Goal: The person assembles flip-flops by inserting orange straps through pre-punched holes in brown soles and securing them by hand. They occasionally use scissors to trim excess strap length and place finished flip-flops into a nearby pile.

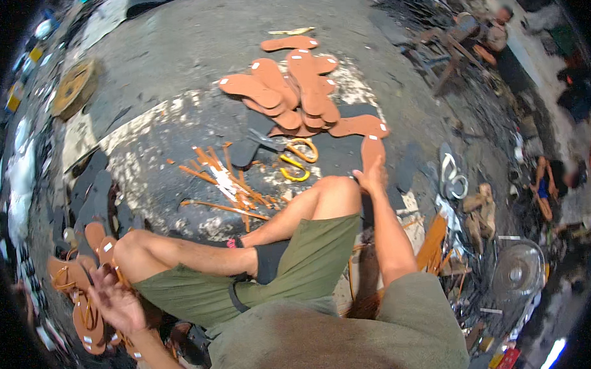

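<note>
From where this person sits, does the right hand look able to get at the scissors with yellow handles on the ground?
Probably yes: the right hand rests past the knee, and the scissors lie on open ground just left of it, with nothing between.

Ahead of the right hand (372,176), a pile of soles (291,86) fills the floor, with scissors (287,152) and strips (226,181) crowding the ground just left of it. Bare floor (190,37) opens beyond the pile. The left hand (116,301) is hemmed by sandals (83,306) and the knee (130,248).
</note>
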The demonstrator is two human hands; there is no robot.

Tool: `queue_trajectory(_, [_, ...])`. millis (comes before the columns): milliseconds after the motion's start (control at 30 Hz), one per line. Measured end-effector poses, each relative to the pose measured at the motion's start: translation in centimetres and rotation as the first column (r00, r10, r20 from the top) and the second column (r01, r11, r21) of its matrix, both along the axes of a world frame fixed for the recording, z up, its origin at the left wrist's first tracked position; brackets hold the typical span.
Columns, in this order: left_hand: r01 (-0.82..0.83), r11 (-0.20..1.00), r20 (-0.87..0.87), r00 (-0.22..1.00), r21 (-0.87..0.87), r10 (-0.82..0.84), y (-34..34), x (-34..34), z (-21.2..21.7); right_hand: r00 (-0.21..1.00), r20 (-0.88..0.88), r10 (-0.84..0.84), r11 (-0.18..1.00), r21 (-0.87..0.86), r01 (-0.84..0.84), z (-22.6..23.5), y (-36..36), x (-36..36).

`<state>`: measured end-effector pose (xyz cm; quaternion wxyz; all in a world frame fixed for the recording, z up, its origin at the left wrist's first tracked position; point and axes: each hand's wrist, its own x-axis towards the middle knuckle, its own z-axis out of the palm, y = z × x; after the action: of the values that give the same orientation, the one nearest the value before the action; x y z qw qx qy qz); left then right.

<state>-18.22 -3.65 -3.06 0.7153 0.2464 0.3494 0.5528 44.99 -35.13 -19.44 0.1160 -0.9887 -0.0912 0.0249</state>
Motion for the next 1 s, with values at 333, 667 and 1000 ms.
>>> queue_trajectory(333, [0.466,0.854,-0.565,0.779,0.231,-0.272,-2.5,20.2,2.0,0.279,0.46,0.843,-0.029,0.556,-0.831,15.5,20.5,-19.2])
queue_trajectory(667, [0.514,0.828,-0.969,0.208,0.224,0.133,-2.8,5.9,4.8,0.509,-0.039,0.86,0.503,0.231,-0.833,-3.2,27.5,-23.3])
queue_trajectory(1000, [0.396,0.907,-0.671,0.712,0.141,-0.207,1.9,14.5,2.5,-0.135,-0.394,0.909,0.365,0.909,-0.201,9.7,25.0,-29.4])
